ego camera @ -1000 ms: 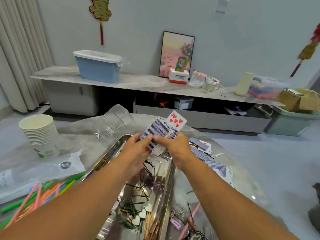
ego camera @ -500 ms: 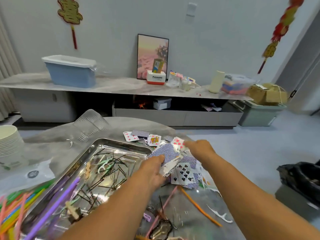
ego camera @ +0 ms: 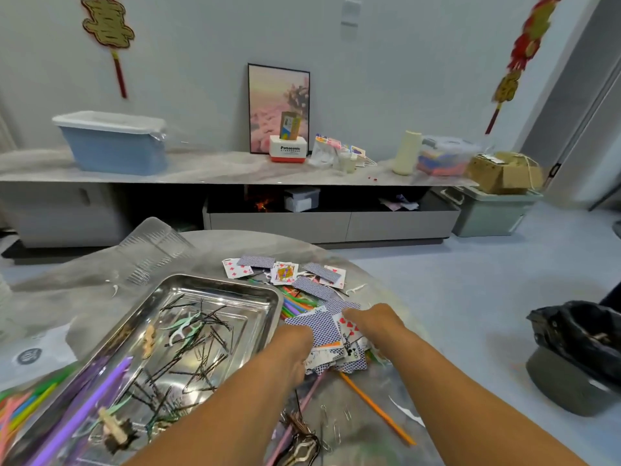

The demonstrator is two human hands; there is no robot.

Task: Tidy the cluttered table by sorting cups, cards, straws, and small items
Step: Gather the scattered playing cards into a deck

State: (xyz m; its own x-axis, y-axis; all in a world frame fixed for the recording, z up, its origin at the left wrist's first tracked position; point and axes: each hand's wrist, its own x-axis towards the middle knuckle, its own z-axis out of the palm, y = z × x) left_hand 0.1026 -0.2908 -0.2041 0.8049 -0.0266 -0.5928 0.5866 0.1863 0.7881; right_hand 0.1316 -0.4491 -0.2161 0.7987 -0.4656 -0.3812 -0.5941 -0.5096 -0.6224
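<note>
Your left hand (ego camera: 291, 344) has its grip clamped on a messy card stack (ego camera: 322, 331), blue backs up, while your right hand (ego camera: 373, 322) sits just right of it, fingers reaching flat onto the heap, not clearly pinching anything. More loose cards (ego camera: 285, 272) lie straight ahead of both grips, further out on the table (ego camera: 84, 297), long edges pointing every which way, so the right hand's nearer. The tray (ego camera: 215, 287) sits left of your left grip.

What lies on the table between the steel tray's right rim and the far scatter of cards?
In the head view, a bundle of colored straws lies between the steel tray and the far cards, partly under nearer cards.
</note>
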